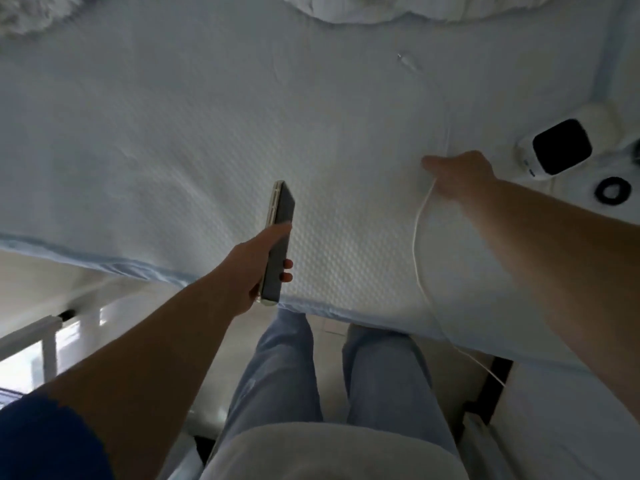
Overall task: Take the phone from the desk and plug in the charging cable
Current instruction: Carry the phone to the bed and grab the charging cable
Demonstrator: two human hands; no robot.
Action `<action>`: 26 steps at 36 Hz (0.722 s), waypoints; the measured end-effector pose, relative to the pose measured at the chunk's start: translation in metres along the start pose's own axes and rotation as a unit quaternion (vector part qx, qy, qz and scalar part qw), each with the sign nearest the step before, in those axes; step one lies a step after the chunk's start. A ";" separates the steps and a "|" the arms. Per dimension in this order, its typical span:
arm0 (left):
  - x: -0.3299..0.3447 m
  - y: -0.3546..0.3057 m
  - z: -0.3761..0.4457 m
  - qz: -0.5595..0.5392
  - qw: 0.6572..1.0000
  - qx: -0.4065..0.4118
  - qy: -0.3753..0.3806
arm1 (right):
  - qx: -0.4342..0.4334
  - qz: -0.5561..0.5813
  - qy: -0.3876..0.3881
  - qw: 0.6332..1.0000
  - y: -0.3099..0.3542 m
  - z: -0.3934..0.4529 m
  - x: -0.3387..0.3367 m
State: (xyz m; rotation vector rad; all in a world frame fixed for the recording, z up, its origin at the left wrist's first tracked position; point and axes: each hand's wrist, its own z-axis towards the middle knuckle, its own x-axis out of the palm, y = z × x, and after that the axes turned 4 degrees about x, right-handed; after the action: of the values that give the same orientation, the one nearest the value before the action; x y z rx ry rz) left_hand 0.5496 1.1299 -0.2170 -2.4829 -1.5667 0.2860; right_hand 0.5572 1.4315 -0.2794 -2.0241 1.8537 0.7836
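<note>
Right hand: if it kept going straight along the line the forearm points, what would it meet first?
Probably just bare bed sheet. The right hand, closed on the white charging cable, points up-left across the bed; the cable's plug end lies slightly right of that line. Depth is hard to judge.

Mattress cover point(207, 133): white cloth, embossed, matt. Phone point(278, 233): glossy metal edge, dark smooth face. Charging cable point(420, 237): smooth white plastic. Trousers point(277, 368): pale blue denim.

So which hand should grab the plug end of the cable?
Right. The right hand is already on the white cable, whose plug end lies farther up the bed. The left hand is busy holding the phone.
</note>
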 end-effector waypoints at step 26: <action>0.027 -0.118 -0.161 -0.268 0.931 0.073 0.236 | -0.258 0.183 0.161 0.935 -0.022 -0.283 -0.024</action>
State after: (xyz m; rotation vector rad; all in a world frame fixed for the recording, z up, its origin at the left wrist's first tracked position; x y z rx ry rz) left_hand 0.5007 1.1947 -0.0329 -1.7362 -1.8228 -0.2504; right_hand 0.6343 1.2988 -0.0396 -2.2410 2.4681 1.2051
